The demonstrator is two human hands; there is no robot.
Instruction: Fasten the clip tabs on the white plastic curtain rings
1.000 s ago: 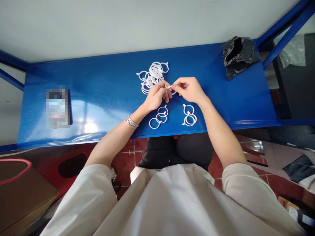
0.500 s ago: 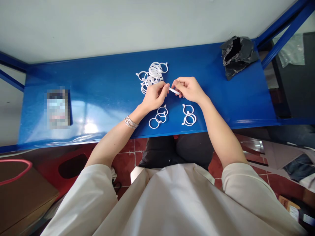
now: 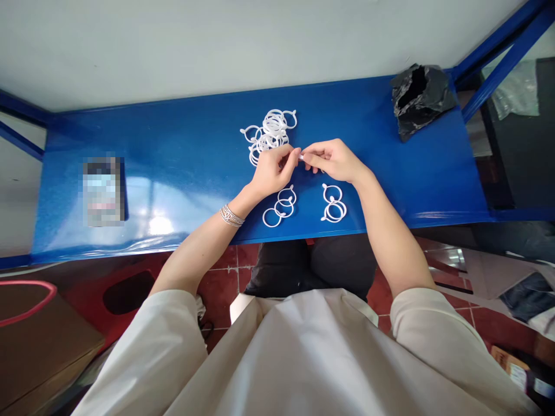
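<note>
My left hand (image 3: pixel 274 169) and my right hand (image 3: pixel 336 160) meet fingertip to fingertip above the blue shelf (image 3: pixel 195 167), both pinched on one small white plastic ring (image 3: pixel 300 156) that is mostly hidden by the fingers. Just behind my left hand lies a loose pile of white rings (image 3: pixel 269 134). Below my left hand sits a small group of rings (image 3: pixel 280 207). Under my right wrist lies a second small group of rings (image 3: pixel 333 204). A bracelet (image 3: pixel 231 215) circles my left wrist.
A crumpled black plastic bag (image 3: pixel 420 97) stands at the shelf's back right, near a blue frame post (image 3: pixel 498 52). A blurred dark flat object (image 3: pixel 103 189) lies at the left. A white wall (image 3: pixel 217 40) backs the shelf. Red floor tiles and a brown box (image 3: pixel 39 341) show below.
The white ring stuck out between my hands half a second ago; now both sets of fingertips have closed together over it. My hands stay in the same spot.
</note>
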